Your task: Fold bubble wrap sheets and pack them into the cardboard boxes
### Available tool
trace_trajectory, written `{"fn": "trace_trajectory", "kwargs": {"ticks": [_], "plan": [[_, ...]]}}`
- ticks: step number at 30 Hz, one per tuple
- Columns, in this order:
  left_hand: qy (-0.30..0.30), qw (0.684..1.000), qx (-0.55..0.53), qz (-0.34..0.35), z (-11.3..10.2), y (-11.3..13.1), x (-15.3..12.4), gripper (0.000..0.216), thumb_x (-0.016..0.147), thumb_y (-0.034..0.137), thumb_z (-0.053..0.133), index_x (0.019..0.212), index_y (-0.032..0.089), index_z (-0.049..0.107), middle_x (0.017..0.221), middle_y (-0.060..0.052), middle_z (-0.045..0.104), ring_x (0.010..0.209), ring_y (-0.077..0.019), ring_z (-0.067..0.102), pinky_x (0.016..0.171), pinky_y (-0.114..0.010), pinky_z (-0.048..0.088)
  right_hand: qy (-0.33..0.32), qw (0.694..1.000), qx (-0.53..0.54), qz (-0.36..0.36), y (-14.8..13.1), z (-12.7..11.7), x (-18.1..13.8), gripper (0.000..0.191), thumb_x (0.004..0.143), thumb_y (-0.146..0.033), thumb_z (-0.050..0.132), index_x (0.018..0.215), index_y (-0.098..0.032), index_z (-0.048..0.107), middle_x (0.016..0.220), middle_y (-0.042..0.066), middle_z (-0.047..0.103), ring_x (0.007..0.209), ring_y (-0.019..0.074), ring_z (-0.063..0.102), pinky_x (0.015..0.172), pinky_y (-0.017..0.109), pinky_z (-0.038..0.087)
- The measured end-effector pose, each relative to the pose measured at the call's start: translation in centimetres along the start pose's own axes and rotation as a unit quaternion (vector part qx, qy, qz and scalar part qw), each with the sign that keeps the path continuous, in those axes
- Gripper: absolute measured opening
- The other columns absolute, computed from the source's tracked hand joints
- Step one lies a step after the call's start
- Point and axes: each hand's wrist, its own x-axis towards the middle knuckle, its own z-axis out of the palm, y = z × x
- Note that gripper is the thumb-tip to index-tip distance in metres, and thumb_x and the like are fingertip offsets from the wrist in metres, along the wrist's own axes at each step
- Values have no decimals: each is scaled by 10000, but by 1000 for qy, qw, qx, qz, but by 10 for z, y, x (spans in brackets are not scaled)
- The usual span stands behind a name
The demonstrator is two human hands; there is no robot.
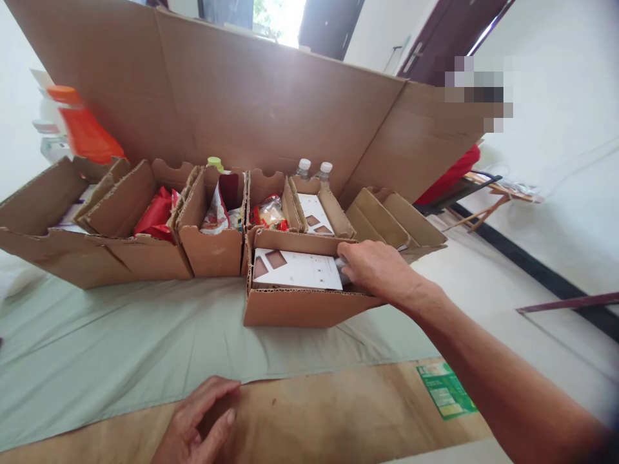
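right hand [374, 269] grips a white packet [300, 269] in the front box [300, 308], left hand [200, 422] half-curled, snack boxes [213, 251] behind.

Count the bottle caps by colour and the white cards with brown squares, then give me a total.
White caps: 2
Orange cap: 1
Green cap: 1
White cards with brown squares: 2
Total: 6
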Motion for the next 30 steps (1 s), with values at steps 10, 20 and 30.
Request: {"fn": "trace_trajectory", "kwargs": {"ticks": [10, 20, 30], "plan": [[1, 998, 47, -32, -9, 11, 31, 200, 945, 350, 637, 1089, 285, 759, 1078, -61, 774, 948, -213, 764, 751, -240, 638, 104, 986, 128, -28, 30, 12, -31, 273, 917, -155, 585, 1141, -171, 739, 1078, 94, 783, 861, 221, 732, 741, 303, 525], [33, 995, -58, -79, 13, 33, 117, 746, 896, 438, 666, 1557, 253, 373, 1544, -140, 499, 1365, -319, 541, 1137, -514, 450, 176, 806, 565, -4, 18, 123, -71, 563, 865, -539, 627, 1298, -180, 621, 1203, 114, 741, 1011, 281, 706, 851, 396, 577], [86, 987, -29, -133, 27, 41, 17, 645, 886, 449, 684, 1466, 225, 512, 1381, -141, 653, 1409, -355, 517, 1160, -526, 455, 194, 803, 556, 92, -50, 162, -160, 429, 933, -526, 592, 1247, -241, 662, 820, 55, 736, 662, 260, 672, 648, 388, 580]]}}
